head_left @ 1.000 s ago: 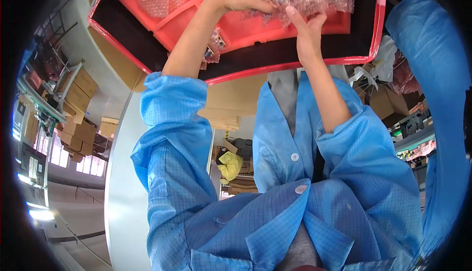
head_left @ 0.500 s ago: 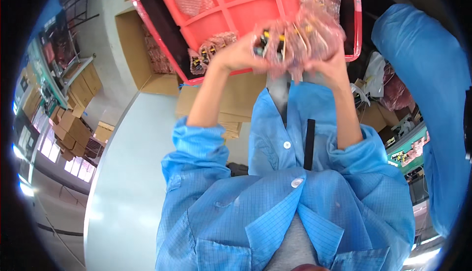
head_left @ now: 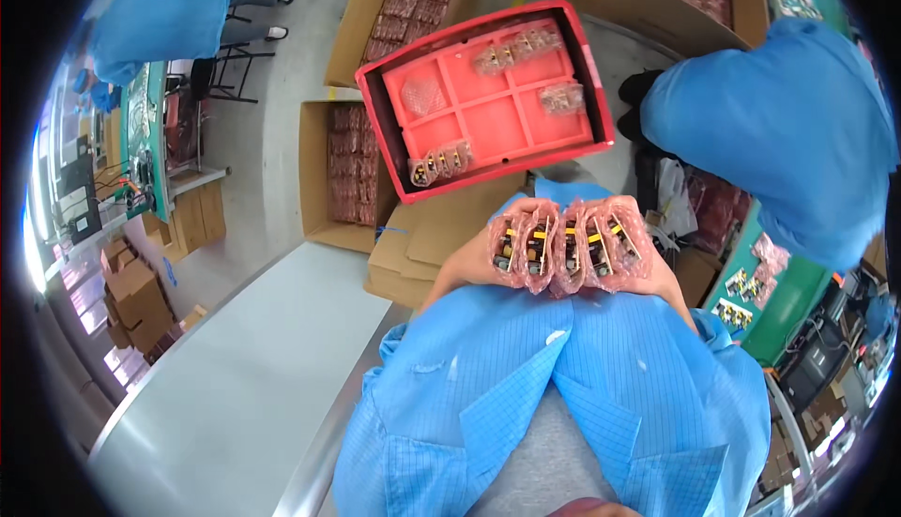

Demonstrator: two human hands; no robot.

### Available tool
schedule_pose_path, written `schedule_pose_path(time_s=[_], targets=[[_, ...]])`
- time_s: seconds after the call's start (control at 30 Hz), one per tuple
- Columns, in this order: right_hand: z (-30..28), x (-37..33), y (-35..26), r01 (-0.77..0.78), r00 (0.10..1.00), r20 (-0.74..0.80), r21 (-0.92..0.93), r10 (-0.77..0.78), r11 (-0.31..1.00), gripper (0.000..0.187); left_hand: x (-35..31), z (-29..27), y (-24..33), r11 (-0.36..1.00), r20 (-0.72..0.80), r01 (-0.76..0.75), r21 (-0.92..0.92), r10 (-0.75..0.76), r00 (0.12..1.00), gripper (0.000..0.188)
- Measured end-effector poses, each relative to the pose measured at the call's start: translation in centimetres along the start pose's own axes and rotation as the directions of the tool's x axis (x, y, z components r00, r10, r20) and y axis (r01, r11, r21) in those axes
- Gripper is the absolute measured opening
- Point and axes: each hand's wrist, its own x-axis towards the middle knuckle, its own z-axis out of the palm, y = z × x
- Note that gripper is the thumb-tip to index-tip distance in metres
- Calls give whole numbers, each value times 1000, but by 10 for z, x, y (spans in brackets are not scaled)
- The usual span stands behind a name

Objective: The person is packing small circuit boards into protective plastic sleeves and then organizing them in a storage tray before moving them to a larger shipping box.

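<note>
A row of several circuit boards in pink bubble-wrap bags (head_left: 569, 252) is held up close to my chest. My left hand (head_left: 466, 262) closes round its left end. At the other end my right hand (head_left: 663, 278) presses inward, and fingers of both hands are partly hidden behind the wrap. Yellow and black parts show at the bags' open-looking ends. Beyond the bundle lies a red plastic crate (head_left: 493, 123) with a divided bottom. More wrapped boards sit in it at near left (head_left: 441, 162), far right (head_left: 516, 46) and right (head_left: 561, 98).
Cardboard boxes of pink-wrapped pieces stand left of the crate (head_left: 314, 165), behind it (head_left: 352, 38) and at far right (head_left: 648, 1). A grey table (head_left: 244, 357) is at my left. A person in blue (head_left: 760, 132) is close on the right, beside a green bench (head_left: 788, 301).
Both hands have come back from over the crate toward my chest with the wrapped boards still between them. My view has shifted, and the crate now appears farther away and whole.
</note>
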Motion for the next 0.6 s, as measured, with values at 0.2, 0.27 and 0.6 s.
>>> schedule_pose_path(time_s=[0.2,0.27,0.6], targets=[[30,-41,-31,112,994,-53,347,-100,931,90,-18,49,16,997,119,-37,65,29,992,93],[36,-56,-36,157,988,-82,484,-134,861,91,-20,59,16,995,159,-45,90,30,987,96],[30,-125,-57,-62,965,-261,-184,12,981,87,-6,84,-9,981,361,-51,185,-19,932,101]])
